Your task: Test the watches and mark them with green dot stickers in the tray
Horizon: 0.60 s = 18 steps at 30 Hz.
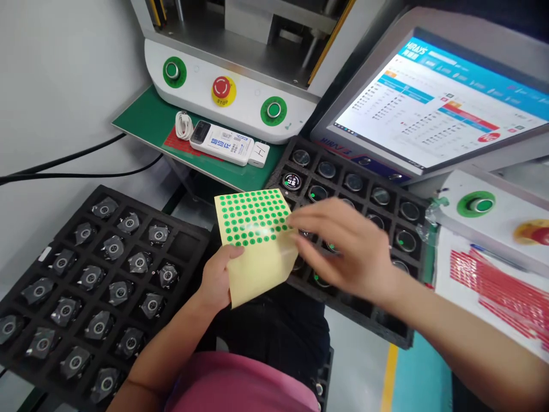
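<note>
My left hand [217,277] grips the lower left edge of a pale yellow sheet [257,274] with its thumb on top. Rows of round green stickers [253,217] cover the upper part of this sheet. At its right edge is my right hand [351,246], slightly blurred, with thumb and fingers curled towards each other in a pinch. Whatever lies between those fingertips is too small or blurred to make out. Under the right hand stands a black foam tray [403,337] of round watches, partly hidden; several carry a green dot, and one watch [292,181] has a lit face.
To the left, another black foam tray [189,234] holds several film-wrapped watches, backs up. A machine with green buttons [172,70] and a red stop button [222,87] stands behind. A white handheld device [223,143] lies on the green shelf. A monitor [441,103] and red-printed sheets [497,286] are rightward.
</note>
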Motion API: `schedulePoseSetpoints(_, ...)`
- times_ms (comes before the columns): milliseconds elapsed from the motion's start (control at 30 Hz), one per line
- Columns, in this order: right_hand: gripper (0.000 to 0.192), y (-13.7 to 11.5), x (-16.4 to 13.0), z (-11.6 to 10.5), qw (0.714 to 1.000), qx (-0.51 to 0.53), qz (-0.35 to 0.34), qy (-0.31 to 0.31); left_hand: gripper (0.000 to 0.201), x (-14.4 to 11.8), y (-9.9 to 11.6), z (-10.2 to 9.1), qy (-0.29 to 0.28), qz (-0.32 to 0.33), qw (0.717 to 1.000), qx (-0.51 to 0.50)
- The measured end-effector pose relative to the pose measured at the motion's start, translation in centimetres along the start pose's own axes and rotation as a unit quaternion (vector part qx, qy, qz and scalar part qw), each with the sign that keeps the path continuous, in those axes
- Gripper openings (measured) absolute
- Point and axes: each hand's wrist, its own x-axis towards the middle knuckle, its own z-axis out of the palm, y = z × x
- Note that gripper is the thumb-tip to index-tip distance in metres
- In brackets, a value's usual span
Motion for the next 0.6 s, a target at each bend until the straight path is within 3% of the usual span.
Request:
schedulePoseSetpoints(100, 0.017, -1.6, -1.8, 0.4, 1.0, -0.004, -0.003, -0.017, 0.029, 0.0, -0.4, 0.2, -0.017, 0.006, 1.0, 0.021)
schedulePoseSetpoints(367, 0.012, -1.4, -2.5, 0.1, 1.0, -0.013, 0.007, 0.003, 0.037, -0.2, -2.3, -0.5, -0.089, 0.097, 0.985, 0.107)
schedulePoseSetpoints(600, 0.012, -1.6, -3.2, 0.4, 0.997, -0.059, -0.03, 0.03, 0.038, 0.1, -2.0, -0.1, -0.153, 0.099, 0.975, 0.127)
